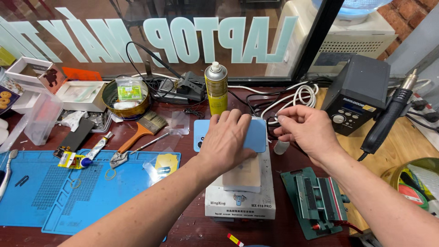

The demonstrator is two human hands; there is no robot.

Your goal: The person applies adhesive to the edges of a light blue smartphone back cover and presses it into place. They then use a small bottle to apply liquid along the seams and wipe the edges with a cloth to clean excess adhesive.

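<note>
Far left edge of the desk (292,228): clear plastic tub (42,118), looks empty, w/ white open boxes (27,73) behind it near the back-left corner; contents can't be made out. Nearer the front-left corner, blue work mat (55,201) carrying a small glue tube (97,147), tweezers (120,158) and a yellow-patched clear film (164,165). Back of desk, left of centre: round brass-coloured tin (124,109) holding a small clear bag w/ green label plus white wadding. Beside the tin, a paint brush (145,127) w/ orange handle lies flat. Yellow spray can (216,88) stands upright at the back, centre. Centre: white heating-plate unit (240,196) w/ a light-blue phone (256,135) lying across its back end, back side up, camera corner to the left. Left hand (226,142) lies palm-down on the phone, fingers together & flat, tips reaching the phone's far edge, pressing rather than gripping; forearm comes in diagonally from the front-left edge. Right hand (307,130) hovers just right of the phone, apart from it, thumb & forefinger pinched narrow on the end of a white cable (302,97); other fingers curled, wrist bent, forearm running to the front-right corner. Small white cap (281,147) sits under that hand. Green clamp jig (318,199) near the front edge, right. Black hot-air station (359,93) w/ its handpiece (388,119) at the back-right corner.
</note>
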